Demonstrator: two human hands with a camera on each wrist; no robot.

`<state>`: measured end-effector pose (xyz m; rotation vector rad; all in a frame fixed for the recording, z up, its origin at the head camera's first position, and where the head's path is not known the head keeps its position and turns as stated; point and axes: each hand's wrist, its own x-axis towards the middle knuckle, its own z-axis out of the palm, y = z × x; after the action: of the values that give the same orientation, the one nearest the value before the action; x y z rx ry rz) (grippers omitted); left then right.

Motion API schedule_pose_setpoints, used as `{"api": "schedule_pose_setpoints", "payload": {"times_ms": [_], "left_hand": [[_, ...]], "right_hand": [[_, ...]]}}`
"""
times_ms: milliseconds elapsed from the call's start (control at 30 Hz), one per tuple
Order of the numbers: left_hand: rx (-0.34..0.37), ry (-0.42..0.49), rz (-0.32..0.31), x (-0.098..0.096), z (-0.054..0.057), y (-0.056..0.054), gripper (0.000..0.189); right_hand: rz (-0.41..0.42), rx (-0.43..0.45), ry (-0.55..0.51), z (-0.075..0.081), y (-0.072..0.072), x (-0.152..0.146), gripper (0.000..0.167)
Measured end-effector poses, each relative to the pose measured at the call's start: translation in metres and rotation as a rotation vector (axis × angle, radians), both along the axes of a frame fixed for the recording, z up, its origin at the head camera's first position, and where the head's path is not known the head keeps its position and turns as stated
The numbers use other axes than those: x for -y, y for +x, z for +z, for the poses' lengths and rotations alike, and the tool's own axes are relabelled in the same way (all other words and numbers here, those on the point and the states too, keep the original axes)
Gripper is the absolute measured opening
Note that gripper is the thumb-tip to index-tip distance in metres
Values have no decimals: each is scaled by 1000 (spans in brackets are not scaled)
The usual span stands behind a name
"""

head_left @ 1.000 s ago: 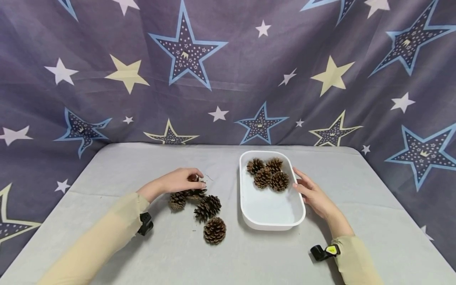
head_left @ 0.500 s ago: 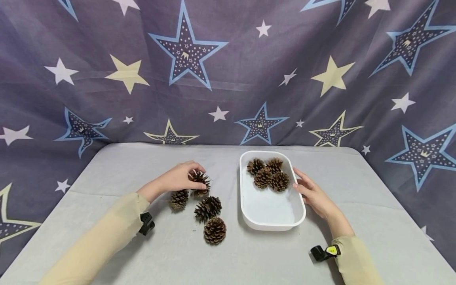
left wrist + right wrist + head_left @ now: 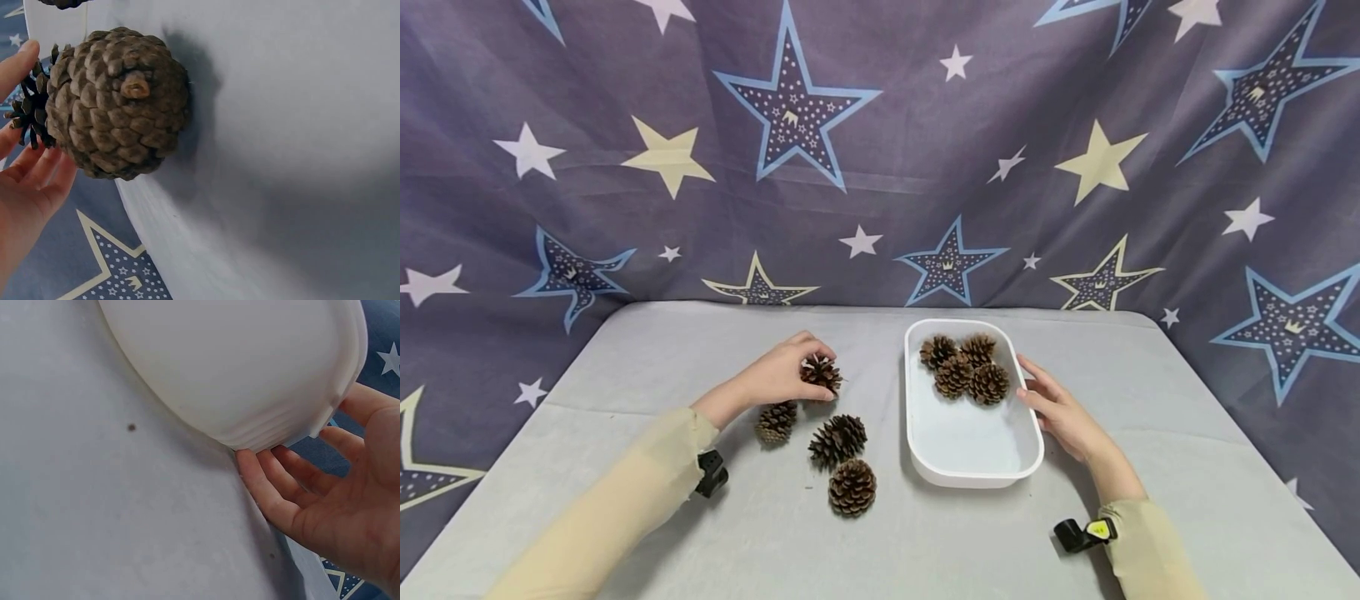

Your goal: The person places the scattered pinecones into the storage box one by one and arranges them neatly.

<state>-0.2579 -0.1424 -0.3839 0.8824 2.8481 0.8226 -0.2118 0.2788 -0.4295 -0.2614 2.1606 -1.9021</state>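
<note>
My left hand (image 3: 782,371) grips a brown pine cone (image 3: 822,373) between thumb and fingers, at the far end of a loose group. In the left wrist view, this held cone (image 3: 34,115) shows partly behind a nearer pine cone (image 3: 119,103), which lies just below the hand. Two more pine cones, one dark and spiky (image 3: 838,442) and one rounder (image 3: 852,487), lie closer to the front. My right hand (image 3: 1063,414) holds the right side of a white tub (image 3: 973,479), thumb on its rim and fingers against the outer wall (image 3: 262,428). Several pine cones (image 3: 953,375) sit inside.
A pale grey cloth (image 3: 700,533) covers the table. Behind it hangs a dark curtain (image 3: 880,150) printed with stars. Black cameras are strapped to the left wrist (image 3: 711,473) and the right wrist (image 3: 1075,535).
My left hand's fingers have closed round the far pine cone, which has turned and shifted slightly. My right hand and the tub have stayed in place.
</note>
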Motion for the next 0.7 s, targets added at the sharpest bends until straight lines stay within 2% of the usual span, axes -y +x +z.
{"api": "schedule_pose_setpoints", "payload": {"times_ms": [200,500,700], "left_hand": [[-48,16,1,-6,4,-2,58],[-60,29,1,-23,13,0,59],[-69,48,-7,-39,20,-2,66]], "right_hand": [[-6,1,-8,0,-1,0,62],[1,-1,-13,0,-1,0,62],[1,0,-4,0,0,0,63]]}}
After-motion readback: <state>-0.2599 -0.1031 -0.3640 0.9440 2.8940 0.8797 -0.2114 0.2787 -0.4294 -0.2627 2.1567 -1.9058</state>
